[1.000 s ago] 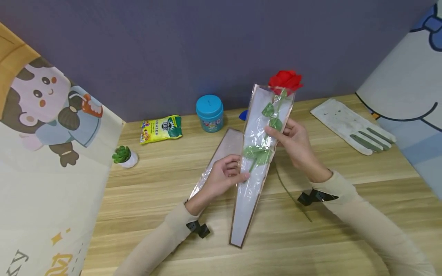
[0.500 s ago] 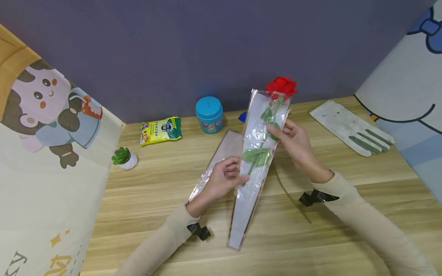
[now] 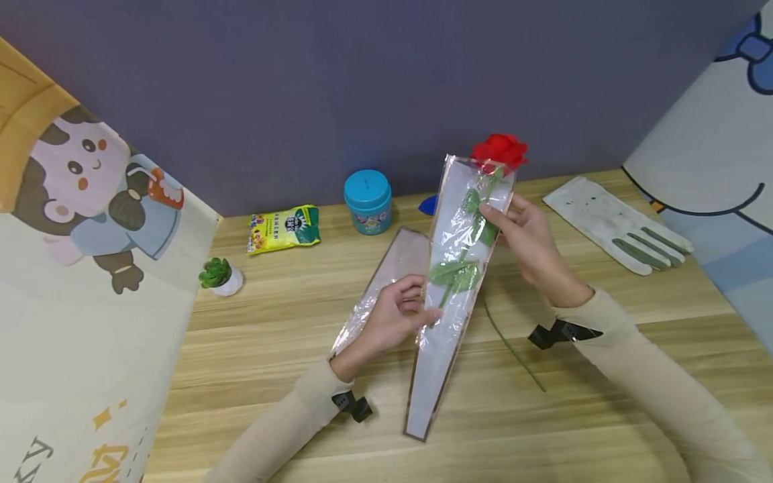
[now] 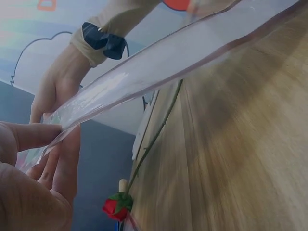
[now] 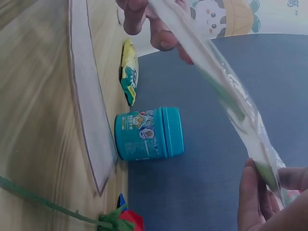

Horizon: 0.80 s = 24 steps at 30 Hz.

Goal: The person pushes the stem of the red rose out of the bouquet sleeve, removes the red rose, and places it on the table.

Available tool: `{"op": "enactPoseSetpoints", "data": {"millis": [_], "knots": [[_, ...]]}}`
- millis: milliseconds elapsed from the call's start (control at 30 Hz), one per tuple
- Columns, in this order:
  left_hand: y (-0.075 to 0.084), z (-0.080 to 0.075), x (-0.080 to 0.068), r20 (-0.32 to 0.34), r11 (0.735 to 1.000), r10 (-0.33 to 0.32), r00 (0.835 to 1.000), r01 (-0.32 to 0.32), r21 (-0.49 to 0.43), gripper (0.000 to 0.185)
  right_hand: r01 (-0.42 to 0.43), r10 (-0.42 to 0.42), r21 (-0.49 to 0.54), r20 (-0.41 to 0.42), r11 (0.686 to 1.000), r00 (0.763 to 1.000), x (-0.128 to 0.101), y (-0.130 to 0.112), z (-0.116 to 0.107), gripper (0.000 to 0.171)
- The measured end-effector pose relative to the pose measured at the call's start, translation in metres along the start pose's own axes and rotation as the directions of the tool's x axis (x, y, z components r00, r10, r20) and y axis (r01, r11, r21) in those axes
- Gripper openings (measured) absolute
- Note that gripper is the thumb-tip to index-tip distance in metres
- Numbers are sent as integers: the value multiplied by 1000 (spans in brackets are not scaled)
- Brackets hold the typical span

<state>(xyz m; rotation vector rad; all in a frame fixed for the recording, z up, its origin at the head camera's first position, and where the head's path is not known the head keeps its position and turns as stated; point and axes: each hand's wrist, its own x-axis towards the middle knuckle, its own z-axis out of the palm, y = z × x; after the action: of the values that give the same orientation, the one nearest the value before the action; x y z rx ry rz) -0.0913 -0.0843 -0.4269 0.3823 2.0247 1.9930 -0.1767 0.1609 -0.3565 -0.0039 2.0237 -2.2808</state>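
Note:
Both hands hold a tapered clear-fronted flower sleeve [image 3: 431, 369] above the table. Inside it is a rose with green leaves, its red bloom [image 3: 500, 151] standing out of the wide top end. My left hand [image 3: 395, 315] pinches the sleeve's left edge around mid-length, thumb on the front. Higher up, my right hand [image 3: 531, 241] pinches the opposite edge, thumb on the front near the leaves and fingers behind. Under the sleeve, a second rose [image 4: 115, 208] lies on the table; the head view shows only its stem [image 3: 513, 352]. Another flat sleeve [image 3: 398, 258] lies behind my left hand.
Along the back stand a blue lidded jar [image 3: 368, 201] and a yellow-green packet [image 3: 284, 229]. A small potted succulent [image 3: 220, 276] is at the left, a whitish glove [image 3: 616, 225] at the right. A blue object [image 3: 427, 205] shows partly behind the held sleeve.
The held sleeve has shifted slightly down and swayed a little from side to side. My right thumb has moved up along its edge. Both hands keep hold of it.

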Motion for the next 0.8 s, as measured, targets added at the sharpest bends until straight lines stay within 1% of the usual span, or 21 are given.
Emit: {"op": "enactPoseSetpoints", "data": {"millis": [200,400,600,733,800], "knots": [[2,3,2,-6,1000,16,1000,-16,6,50,23,-23,-11,-1,1000,1000,4,-3,1,61],[3,5,3,-10,1000,3,1000,-3,-12,49,28,-28,-7,5,1000,1000,4,-6,2,61],[1,6,3,-11,1000,-4,1000,4,-20,50,28,-28,2,20,1000,999,3,-6,1,60],[-1,8,3,-20,999,-13,1000,12,-35,51,44,-43,-12,23,999,999,3,-4,1,56],[-1,9,2,-18,998,-13,1000,12,-53,52,56,-55,-15,23,998,998,3,-3,1,52]]}}
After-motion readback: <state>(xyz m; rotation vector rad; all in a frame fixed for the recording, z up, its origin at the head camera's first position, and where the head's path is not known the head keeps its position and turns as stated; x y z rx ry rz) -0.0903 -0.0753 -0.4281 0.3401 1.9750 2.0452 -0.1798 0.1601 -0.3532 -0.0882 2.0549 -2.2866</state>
